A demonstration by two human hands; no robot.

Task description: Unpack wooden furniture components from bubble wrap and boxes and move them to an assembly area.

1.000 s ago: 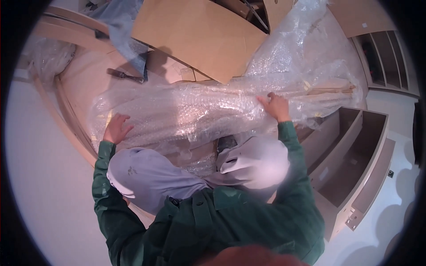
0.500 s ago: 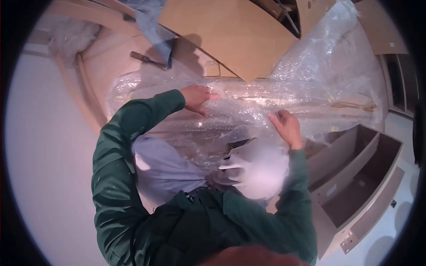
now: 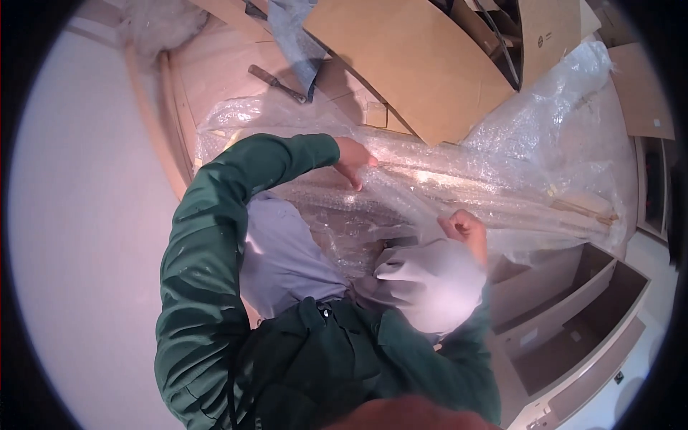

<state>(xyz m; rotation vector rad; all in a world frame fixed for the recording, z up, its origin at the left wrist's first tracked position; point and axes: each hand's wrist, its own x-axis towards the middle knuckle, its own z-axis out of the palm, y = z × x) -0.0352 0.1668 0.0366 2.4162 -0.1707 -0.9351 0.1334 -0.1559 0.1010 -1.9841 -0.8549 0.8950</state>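
Clear bubble wrap (image 3: 322, 188) lies over a long, low bundle in front of my knees. My right hand (image 3: 466, 229) is closed on a fold of the wrap above my right knee. From there the fold runs taut up to my left hand (image 3: 353, 163). That hand rests on top of the bundle, its thumb and fingers apart against the wrap. What lies under the film is hard to make out, though long straight edges show through.
A brown cardboard sheet (image 3: 408, 64) lies beyond the bundle. Left of it is a dark-handled tool (image 3: 276, 82), perhaps a hammer. An open, brownish cabinet-like box (image 3: 566, 326) stands at my right. A pale wall or panel (image 3: 79, 236) fills the left side.
My right hand has closed on the wrap and drawn it toward me into a taut fold. The fingers of my left hand have bent a little. The view has shifted.
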